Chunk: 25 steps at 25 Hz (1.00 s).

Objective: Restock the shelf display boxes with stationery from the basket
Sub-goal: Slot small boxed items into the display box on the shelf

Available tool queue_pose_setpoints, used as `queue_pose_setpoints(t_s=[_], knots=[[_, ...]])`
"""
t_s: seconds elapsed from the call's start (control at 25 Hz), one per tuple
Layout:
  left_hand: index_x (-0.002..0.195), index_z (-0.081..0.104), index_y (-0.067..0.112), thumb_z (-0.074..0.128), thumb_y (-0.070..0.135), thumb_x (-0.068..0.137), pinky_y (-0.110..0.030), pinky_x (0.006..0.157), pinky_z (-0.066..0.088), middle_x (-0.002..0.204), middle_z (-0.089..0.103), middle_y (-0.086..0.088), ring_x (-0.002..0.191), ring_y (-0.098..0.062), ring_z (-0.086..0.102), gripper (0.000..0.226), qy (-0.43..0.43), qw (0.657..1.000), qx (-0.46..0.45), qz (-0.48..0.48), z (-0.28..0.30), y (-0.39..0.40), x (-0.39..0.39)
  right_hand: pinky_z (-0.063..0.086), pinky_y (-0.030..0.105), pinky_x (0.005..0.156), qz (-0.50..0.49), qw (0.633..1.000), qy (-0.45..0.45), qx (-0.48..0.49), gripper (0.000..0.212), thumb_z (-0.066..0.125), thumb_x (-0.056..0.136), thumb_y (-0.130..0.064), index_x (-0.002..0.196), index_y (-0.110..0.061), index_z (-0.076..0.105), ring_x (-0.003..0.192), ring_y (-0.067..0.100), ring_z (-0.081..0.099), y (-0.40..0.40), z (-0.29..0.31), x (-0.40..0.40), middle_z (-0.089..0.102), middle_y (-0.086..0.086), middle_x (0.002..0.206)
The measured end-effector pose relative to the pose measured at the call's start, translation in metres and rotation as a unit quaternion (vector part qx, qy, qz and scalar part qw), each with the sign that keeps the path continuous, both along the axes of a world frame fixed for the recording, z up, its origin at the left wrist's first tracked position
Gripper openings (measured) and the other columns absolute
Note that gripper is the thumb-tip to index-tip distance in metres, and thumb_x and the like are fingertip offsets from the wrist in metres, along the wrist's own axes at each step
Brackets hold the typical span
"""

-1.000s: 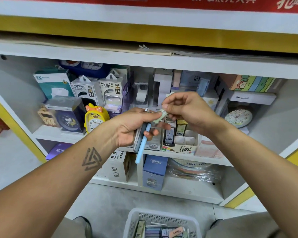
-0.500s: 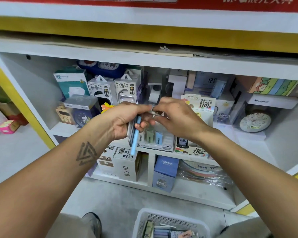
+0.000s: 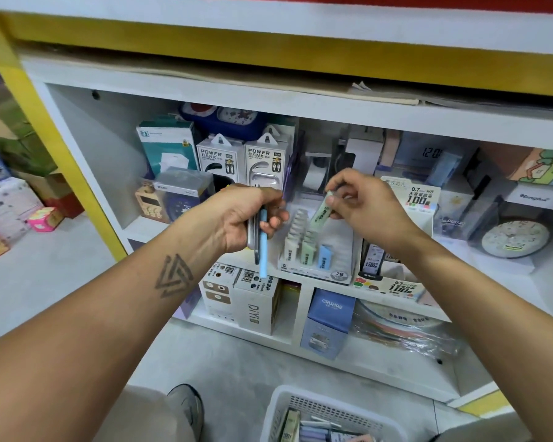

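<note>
Green lead case [image 3: 320, 211]: pinched at upper end by right hand [image 3: 361, 205], long axis tilted, lower end aimed down-left at display box [image 3: 313, 250] directly beneath, not touching. Left hand [image 3: 243, 218], just beside, curled round blue case [image 3: 263, 247] and dark flat item. Basket [image 3: 326, 416] well below.

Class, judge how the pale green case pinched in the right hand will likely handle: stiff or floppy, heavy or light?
The green case probably stays stiff: it juts straight from the right hand. Likely light, since fingertips alone hold it. Its glossy surface could be slippery.
</note>
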<state>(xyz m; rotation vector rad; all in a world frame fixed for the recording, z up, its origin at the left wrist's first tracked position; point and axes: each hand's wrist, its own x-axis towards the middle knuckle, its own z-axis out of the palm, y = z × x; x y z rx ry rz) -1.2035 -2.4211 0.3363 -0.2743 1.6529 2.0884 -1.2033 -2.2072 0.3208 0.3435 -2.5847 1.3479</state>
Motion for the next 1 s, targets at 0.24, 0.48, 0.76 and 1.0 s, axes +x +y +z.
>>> queue_pose_setpoints(t_s=[0.24, 0.48, 0.76, 1.0], knots=[[0.088, 0.054, 0.002, 0.053, 0.009, 0.098, -0.016, 0.032, 0.032, 0.058, 0.060, -0.014, 0.037, -0.014, 0.047, 0.013, 0.001, 1.000, -0.016, 0.008, -0.002, 0.003, -0.001, 0.056, 0.037, 0.079, 0.012, 0.965, 0.103, 0.240, 0.004, 0.072, 0.091, -0.013, 0.093, -0.015, 0.075, 0.081, 0.016, 0.065, -0.010, -0.020, -0.007, 0.071, -0.001, 0.087], [0.101, 0.054, 0.001, 0.055, 0.008, 0.098, -0.017, 0.033, 0.033, 0.062, 0.060, -0.015, 0.038, -0.015, 0.048, 0.008, 0.004, 1.000, -0.026, 0.015, -0.004, 0.003, 0.000, 0.056, 0.038, 0.084, 0.010, 0.960, 0.070, 0.270, 0.008, 0.070, 0.092, -0.014, 0.097, -0.012, 0.075, 0.087, 0.022, 0.066, -0.017, -0.032, -0.012, 0.073, 0.004, 0.092], [0.094, 0.054, 0.002, 0.054, 0.008, 0.098, -0.016, 0.033, 0.032, 0.062, 0.059, -0.015, 0.037, -0.015, 0.048, 0.008, 0.004, 0.999, -0.033, 0.023, -0.005, 0.005, -0.001, 0.055, 0.035, 0.078, 0.025, 0.950, 0.058, 0.307, 0.011, 0.066, 0.092, -0.009, 0.092, -0.013, 0.076, 0.085, 0.023, 0.066, -0.015, -0.034, -0.018, 0.072, 0.003, 0.089], [0.087, 0.053, 0.005, 0.057, 0.015, 0.099, -0.015, 0.032, 0.032, 0.057, 0.057, -0.011, 0.038, -0.014, 0.046, 0.016, 0.000, 0.999, 0.001, 0.052, -0.008, 0.014, -0.006, 0.049, 0.030, 0.088, 0.052, 0.955, 0.020, 0.293, 0.026, 0.058, 0.098, -0.011, 0.120, -0.016, 0.070, 0.103, 0.019, 0.061, -0.024, -0.027, -0.010, 0.064, 0.002, 0.109]])
